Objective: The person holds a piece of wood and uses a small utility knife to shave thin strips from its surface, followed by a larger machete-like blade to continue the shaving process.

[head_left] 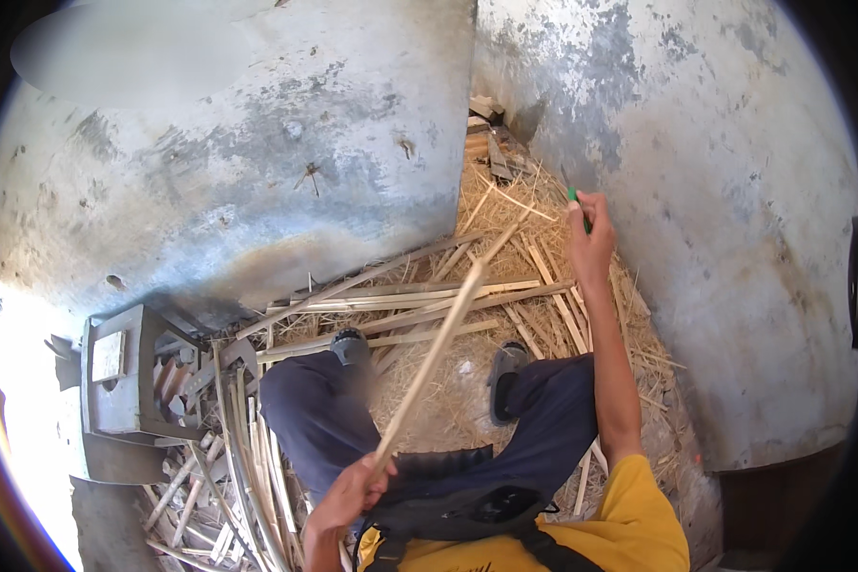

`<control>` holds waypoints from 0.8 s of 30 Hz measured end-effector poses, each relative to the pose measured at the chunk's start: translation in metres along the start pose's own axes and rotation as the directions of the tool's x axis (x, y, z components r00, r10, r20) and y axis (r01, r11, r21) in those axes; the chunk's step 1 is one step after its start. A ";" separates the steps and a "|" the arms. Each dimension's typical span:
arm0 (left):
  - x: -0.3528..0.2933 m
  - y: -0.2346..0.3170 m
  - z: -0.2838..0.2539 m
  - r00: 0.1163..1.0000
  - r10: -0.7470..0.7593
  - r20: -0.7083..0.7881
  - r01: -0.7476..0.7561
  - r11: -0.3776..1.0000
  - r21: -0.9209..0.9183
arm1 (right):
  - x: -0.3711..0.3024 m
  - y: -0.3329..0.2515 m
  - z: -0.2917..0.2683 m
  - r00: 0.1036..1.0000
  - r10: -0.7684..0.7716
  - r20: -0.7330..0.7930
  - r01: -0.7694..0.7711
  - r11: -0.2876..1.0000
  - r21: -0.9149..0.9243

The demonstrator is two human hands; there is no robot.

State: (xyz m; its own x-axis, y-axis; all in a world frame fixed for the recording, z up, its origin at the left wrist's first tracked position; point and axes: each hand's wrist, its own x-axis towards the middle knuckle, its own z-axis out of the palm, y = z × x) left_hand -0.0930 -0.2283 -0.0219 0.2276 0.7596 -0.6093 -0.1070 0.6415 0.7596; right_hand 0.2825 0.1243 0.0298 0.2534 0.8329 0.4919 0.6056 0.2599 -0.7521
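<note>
Gripping the near end of one long, straight, pale wooden stick [443,334] in the left hand [356,491], fingers curled round it, low in front of the waist. Slanting the stick up and away to the right, across the gap between two dark grey shoes [508,367]. Holding one slim, green-handled tool [573,194] in the closed right hand [593,229], arm stretched forward, near the stick's far end but apart from it. Cannot tell the shape of the tool's tip. Close to that far end, one thin, curved, pale wood strip [524,203]; cannot tell whether attached.

Wearing one yellow shirt [639,515] and one pair of navy trousers [315,400], both knees bent. Around both shoes, straw-coloured shavings [467,405] and many loose pale sticks [391,300], too overlapped to count. At left, one grey box-shaped frame [124,410]. Beyond, two scuffed grey-white walls [210,191].
</note>
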 end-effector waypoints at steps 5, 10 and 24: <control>0.012 0.020 -0.011 0.983 0.151 -0.109 -0.151 0.988 0.002 | -0.025 0.014 0.008 0.956 0.163 0.244 -0.209 0.962 0.177; 0.031 0.036 -0.010 0.990 0.138 -0.034 -0.142 0.976 -0.165 | -0.034 -0.002 0.019 0.909 0.095 0.405 -0.268 0.878 0.396; 0.071 0.050 0.005 0.950 0.306 -0.068 -0.306 0.952 0.008 | -0.089 -0.057 0.031 0.788 -0.502 0.355 0.434 0.863 0.258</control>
State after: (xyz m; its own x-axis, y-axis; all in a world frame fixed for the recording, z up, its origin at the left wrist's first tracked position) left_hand -0.0769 -0.1428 -0.0264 0.1179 0.9247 -0.3620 -0.1636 0.3777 0.9114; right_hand 0.2021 0.0499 0.0152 -0.3726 0.6995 0.6099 0.4381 0.7119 -0.5489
